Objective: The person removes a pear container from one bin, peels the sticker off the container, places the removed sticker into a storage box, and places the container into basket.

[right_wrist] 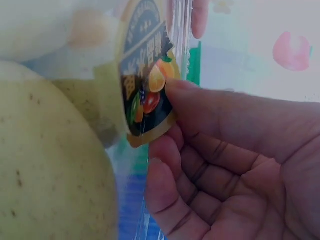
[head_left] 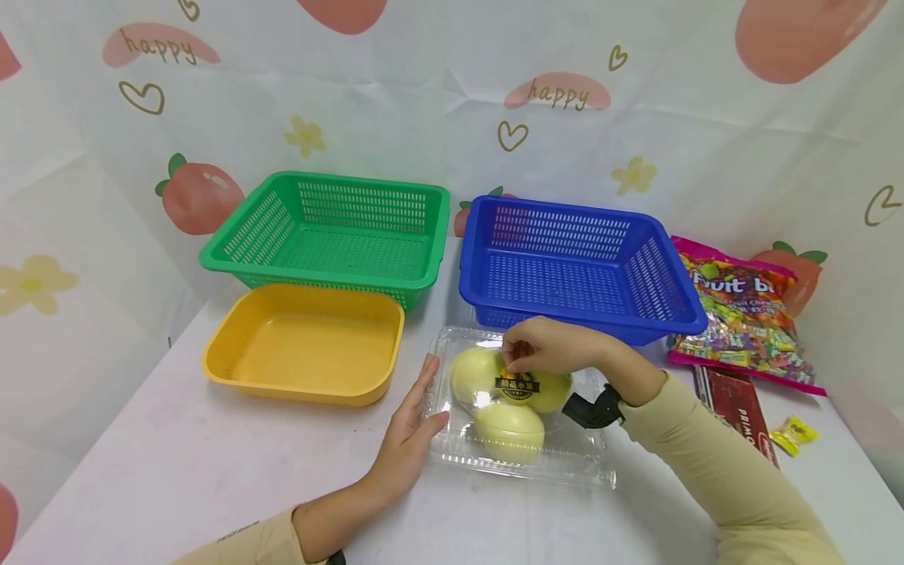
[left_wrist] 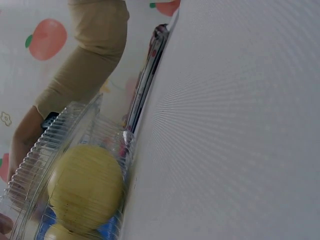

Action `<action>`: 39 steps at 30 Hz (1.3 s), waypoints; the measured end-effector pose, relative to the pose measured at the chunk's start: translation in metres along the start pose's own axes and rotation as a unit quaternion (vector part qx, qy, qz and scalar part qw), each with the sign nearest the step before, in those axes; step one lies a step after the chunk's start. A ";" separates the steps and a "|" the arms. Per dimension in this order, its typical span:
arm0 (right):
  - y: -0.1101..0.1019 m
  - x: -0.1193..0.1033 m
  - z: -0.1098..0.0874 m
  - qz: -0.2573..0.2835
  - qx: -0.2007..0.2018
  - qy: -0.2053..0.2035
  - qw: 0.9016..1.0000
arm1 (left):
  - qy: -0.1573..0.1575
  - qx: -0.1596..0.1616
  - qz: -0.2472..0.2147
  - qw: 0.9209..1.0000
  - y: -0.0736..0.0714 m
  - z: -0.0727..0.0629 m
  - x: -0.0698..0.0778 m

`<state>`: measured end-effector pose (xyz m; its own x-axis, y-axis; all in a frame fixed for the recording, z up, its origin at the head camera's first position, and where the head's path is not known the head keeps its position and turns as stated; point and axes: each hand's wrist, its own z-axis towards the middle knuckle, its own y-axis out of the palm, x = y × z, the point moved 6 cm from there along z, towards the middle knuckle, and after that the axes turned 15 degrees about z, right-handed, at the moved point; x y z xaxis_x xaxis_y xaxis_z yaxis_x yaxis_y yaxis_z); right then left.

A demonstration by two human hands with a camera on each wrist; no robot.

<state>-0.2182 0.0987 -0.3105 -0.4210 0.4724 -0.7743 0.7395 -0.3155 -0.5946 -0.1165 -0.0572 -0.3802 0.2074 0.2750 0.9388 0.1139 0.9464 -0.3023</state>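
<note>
White table [head_left: 297, 471]: carrying the lot.

Blue basket [head_left: 636, 320]: standing at back, R of ctr.

Clear plastic box [head_left: 515, 468]: lying flat nr table ctr, just in front of basket; sides running approx L–R & front–back. Longer side hard to call.

L hand [head_left: 406, 439]: resting along box's L wall, fingers straight, grasping nothing; prob. steadying, my read.

R hand [head_left: 547, 345]: arching over lid from R, fingers bent; lying much nearer the label [head_left: 518, 385] than L hand is.

Fruit [head_left: 510, 439]: three, pale yellow, sitting inside box under lid.

Label: sitting on lid top, approx mid, lettered band running L–R. R thumb + fingertips are pinching its far edge (rt wrist view). Key geometry: grip at far edge, rest of label extending back twd person. Edge seems to be lifting; amt still sticking, can't tell.
</note>
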 end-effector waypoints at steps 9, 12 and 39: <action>-0.001 0.005 -0.002 0.045 0.001 -0.001 0.999 | -0.006 0.001 0.004 1.000 0.000 0.000 -0.001; -0.001 0.006 -0.002 0.052 0.008 0.000 0.999 | -0.006 0.000 0.002 1.000 0.001 0.000 -0.001; 0.001 0.011 -0.005 0.092 0.030 -0.019 0.995 | -0.006 -0.003 0.005 1.000 0.000 -0.001 -0.001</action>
<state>-0.2195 0.1082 -0.3183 -0.3025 0.3707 -0.8781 0.7734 -0.4429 -0.4534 -0.1159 -0.0576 -0.3811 0.1976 0.2872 0.9373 0.1168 0.9424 -0.3134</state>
